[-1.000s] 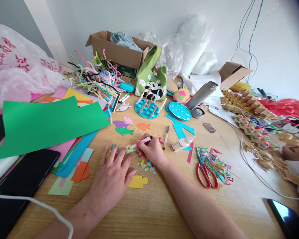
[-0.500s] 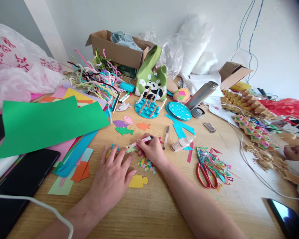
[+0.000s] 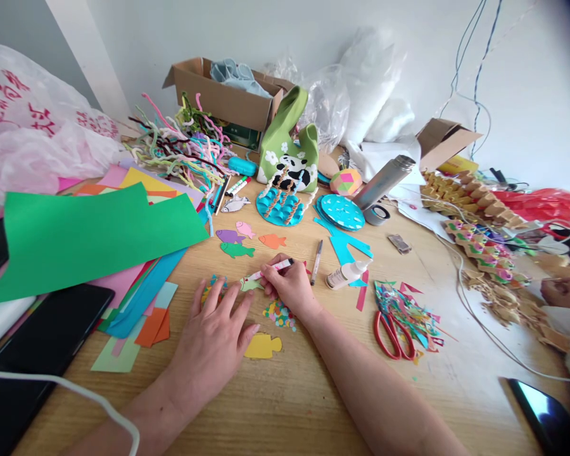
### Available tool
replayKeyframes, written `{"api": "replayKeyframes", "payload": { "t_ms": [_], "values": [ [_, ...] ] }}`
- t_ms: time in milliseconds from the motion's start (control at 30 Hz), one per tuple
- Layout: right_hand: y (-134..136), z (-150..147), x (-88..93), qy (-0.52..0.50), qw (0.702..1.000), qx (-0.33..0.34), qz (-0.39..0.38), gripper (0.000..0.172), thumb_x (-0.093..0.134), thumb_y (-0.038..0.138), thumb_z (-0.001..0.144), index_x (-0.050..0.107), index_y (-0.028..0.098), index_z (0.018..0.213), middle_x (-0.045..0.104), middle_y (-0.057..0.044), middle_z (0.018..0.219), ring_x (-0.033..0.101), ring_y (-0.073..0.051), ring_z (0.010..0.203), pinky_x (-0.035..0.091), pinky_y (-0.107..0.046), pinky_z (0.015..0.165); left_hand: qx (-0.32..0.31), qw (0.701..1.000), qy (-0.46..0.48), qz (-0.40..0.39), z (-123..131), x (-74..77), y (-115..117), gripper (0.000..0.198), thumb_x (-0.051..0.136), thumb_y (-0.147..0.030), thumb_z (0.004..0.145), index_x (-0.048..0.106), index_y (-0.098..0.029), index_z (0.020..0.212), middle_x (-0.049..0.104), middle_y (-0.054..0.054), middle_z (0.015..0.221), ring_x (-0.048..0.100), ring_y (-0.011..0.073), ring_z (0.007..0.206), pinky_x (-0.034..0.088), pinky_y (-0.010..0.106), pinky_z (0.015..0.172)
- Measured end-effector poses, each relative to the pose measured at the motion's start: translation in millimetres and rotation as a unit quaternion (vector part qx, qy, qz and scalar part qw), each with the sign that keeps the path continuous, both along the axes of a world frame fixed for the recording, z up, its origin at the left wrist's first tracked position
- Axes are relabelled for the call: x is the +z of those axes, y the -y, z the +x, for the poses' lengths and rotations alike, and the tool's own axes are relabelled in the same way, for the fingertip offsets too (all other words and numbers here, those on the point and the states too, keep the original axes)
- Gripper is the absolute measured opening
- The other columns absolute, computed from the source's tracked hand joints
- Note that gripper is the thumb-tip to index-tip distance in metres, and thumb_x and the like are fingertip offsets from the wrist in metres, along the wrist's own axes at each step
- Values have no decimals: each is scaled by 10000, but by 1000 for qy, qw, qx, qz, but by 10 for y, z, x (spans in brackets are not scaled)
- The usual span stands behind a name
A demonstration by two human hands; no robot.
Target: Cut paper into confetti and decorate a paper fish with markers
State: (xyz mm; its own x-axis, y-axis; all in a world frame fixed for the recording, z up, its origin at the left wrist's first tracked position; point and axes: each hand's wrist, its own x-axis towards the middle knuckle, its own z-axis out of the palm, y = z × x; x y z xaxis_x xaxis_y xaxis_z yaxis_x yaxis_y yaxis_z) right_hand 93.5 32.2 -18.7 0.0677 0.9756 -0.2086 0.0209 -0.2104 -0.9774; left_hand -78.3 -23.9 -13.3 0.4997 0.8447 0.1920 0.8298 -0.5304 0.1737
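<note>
A white marker (image 3: 272,270) is pinched in my right hand (image 3: 292,288), its tip down at a pale green paper fish (image 3: 249,284). Fingers spread, my left hand (image 3: 216,332) lies flat on the table just left of that fish and partly over a blue-and-orange dotted paper piece (image 3: 211,286). Small coloured paper dots (image 3: 280,315) lie beneath my right wrist. Closer to me rests a yellow paper fish (image 3: 263,346). Beyond my hands are a purple fish (image 3: 230,237), a green fish (image 3: 237,250), a pink fish (image 3: 246,229) and an orange fish (image 3: 272,240).
To the right stand a glue bottle (image 3: 344,276), a pen (image 3: 316,261) and red-handled scissors (image 3: 393,335) by paper scraps. Coloured paper sheets (image 3: 99,237) and a black tablet (image 3: 52,354) cover the left. A steel flask (image 3: 384,182) leans behind; a phone (image 3: 541,411) lies front right.
My right hand and the marker have shifted very slightly to the right. My left hand and the paper fish look unmoved.
</note>
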Motion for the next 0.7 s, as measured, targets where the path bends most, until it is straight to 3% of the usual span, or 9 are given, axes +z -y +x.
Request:
{"api": "replayKeyframes", "payload": {
  "t_ms": [700],
  "values": [
    [4,14,8,-10,1000,-9,20,213,656,340,731,512,183,746,594,42,510,474,-73,361,374,-162,320,3,1000,10,0,4,4,-2,394,521,-390,910,635,-212,1243,606,101,1328,443,364,1279,302,611,1103]
  ]
}}
